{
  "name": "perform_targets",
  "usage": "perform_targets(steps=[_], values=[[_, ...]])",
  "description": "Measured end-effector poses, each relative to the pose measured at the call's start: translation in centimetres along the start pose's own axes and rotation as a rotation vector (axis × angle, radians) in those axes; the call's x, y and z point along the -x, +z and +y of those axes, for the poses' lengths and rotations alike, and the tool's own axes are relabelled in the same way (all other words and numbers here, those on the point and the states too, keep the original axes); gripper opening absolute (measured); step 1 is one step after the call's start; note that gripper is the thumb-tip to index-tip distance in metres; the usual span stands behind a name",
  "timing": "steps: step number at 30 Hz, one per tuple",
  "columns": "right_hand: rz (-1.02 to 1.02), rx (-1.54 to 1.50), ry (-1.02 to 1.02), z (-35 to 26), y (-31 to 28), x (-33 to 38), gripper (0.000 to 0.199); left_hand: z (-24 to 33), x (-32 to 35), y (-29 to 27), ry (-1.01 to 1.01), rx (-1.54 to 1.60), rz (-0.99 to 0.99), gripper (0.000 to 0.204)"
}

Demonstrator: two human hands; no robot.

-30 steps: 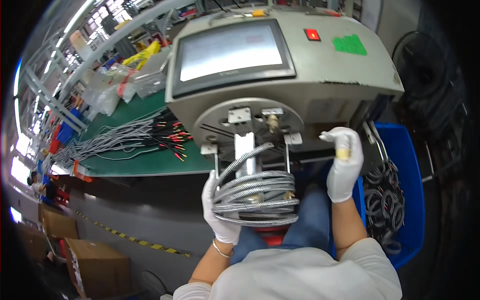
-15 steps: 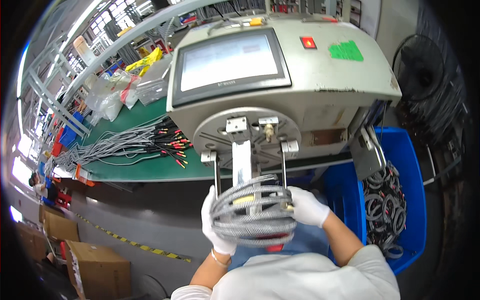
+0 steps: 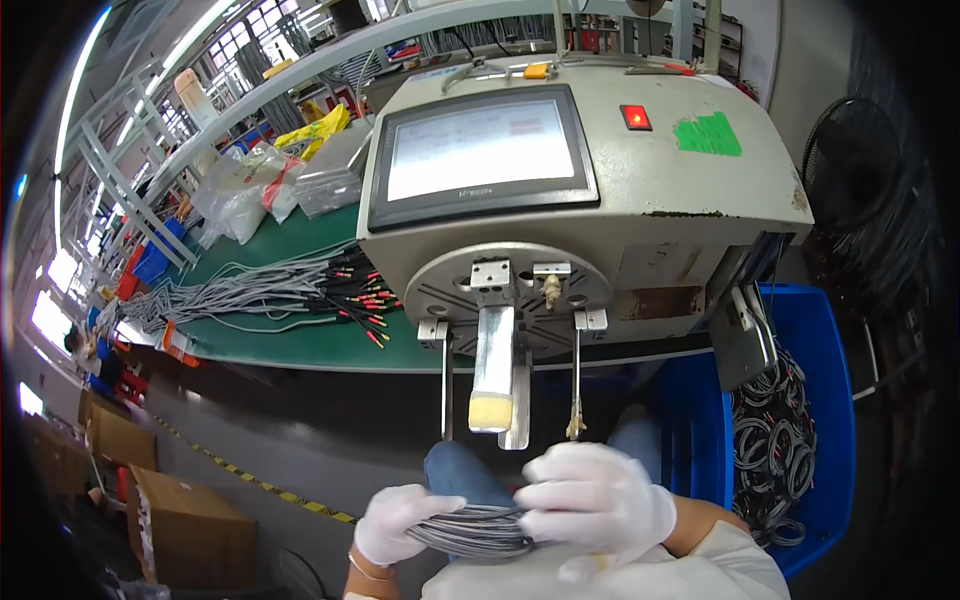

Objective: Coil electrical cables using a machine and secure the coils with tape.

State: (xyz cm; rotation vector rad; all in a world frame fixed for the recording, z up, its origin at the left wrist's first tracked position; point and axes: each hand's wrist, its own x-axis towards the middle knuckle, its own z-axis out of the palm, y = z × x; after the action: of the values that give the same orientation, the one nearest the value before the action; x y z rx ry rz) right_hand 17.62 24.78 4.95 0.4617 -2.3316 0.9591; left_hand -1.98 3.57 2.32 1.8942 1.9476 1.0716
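A coil of grey cable (image 3: 475,530) lies close to my body, held low over my lap. Its left end is pinched by my gloved left hand (image 3: 395,522), the thumb on top. At the coil's right end, the fingers of my gloved right hand (image 3: 595,500) curl over the strands; the palm side is hidden. Beyond my hands, a round metal winding plate (image 3: 425,283) carries a flat arm with a yellow-wrapped tip (image 3: 491,411). Two thin rods (image 3: 447,385) flank that arm, and nothing is wound on them. The plate sits on the front of a beige machine (image 3: 640,180).
The machine has a screen (image 3: 480,150) and a lit red switch (image 3: 635,117). Grey cables with red-tipped ends (image 3: 300,285) lie on the green bench (image 3: 240,345). At right stands a blue bin (image 3: 835,400) holding several cable coils. Cardboard boxes (image 3: 190,530) are at lower left.
The cable coil came off the rods of the winding plate. Both my hands moved down toward my body with it, and the coil is now gathered flatter. The whole view shifted slightly.
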Motion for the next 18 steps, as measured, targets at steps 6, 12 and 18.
perform_targets(steps=[6, 12, 18], values=[[-0.128, -0.318, 0.244, 0.8, 3.7, -1.8, 0.061, 0.3, -0.1, -1.4, -0.147, -0.031, 0.112, 0.033], [-0.115, 0.152, 0.312, 2.0, 6.3, -1.7, 0.053, 0.6, -1.7, 4.6, -0.272, -0.116, 0.062, 0.037], [0.039, 0.144, 0.635, 4.0, 4.2, 5.3, 0.029, 1.7, -3.6, 7.8, -0.575, 0.545, -0.139, 0.030]])
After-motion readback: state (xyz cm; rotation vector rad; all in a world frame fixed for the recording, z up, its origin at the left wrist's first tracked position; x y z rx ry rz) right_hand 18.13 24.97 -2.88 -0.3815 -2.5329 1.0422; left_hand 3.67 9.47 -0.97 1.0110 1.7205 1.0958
